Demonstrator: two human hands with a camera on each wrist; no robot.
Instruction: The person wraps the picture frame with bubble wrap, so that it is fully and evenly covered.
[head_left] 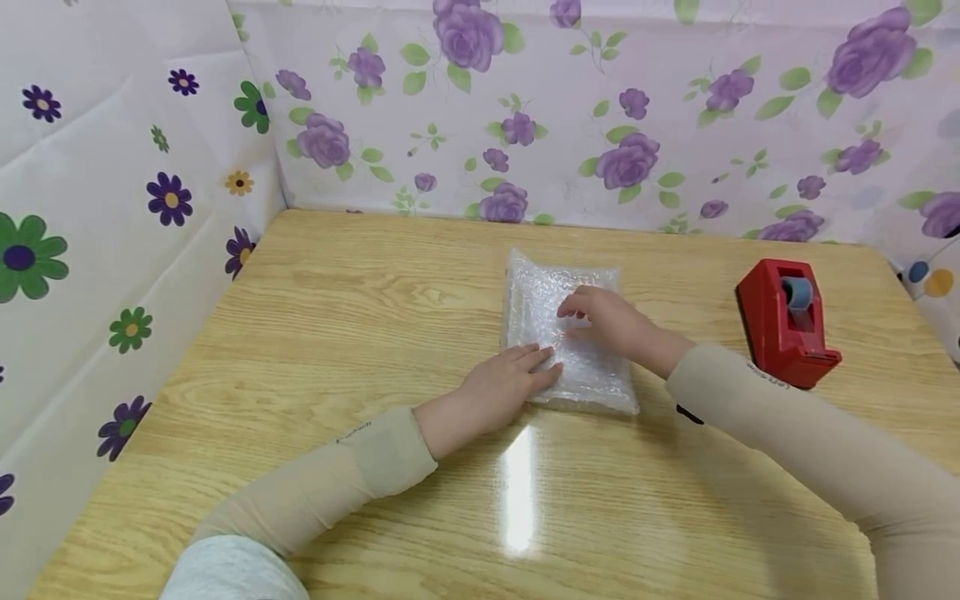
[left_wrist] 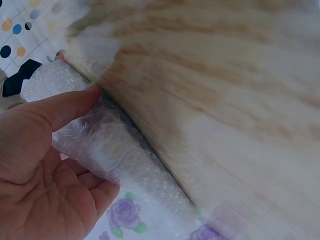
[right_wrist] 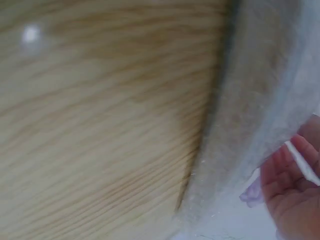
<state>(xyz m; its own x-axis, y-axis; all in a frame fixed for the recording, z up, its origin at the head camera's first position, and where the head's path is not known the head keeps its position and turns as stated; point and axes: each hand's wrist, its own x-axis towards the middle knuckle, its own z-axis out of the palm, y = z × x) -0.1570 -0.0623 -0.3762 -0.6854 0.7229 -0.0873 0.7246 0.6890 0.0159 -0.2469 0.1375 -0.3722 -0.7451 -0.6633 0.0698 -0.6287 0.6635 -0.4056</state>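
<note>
A flat package wrapped in bubble wrap (head_left: 592, 379) lies near the middle of the wooden table. My left hand (head_left: 502, 387) rests its fairly straight fingers on the package's near left side. In the left wrist view, the thumb and fingers of the left hand (left_wrist: 45, 165) lie against the crinkled bubble wrap (left_wrist: 140, 160). Over the package's right half is my right hand (head_left: 618, 321), its fingers loosely bent with nothing visible between them. The right wrist view has the right hand (right_wrist: 295, 200) beside the wrapped edge (right_wrist: 235, 140); whether it touches cannot be made out.
To the right of the package, a red tape dispenser (head_left: 780, 333) with a blue-grey roll of tape (head_left: 798, 293) stands on the wooden table (head_left: 360, 300). Floral sheets (head_left: 405, 108) hang behind the table and along its left side.
</note>
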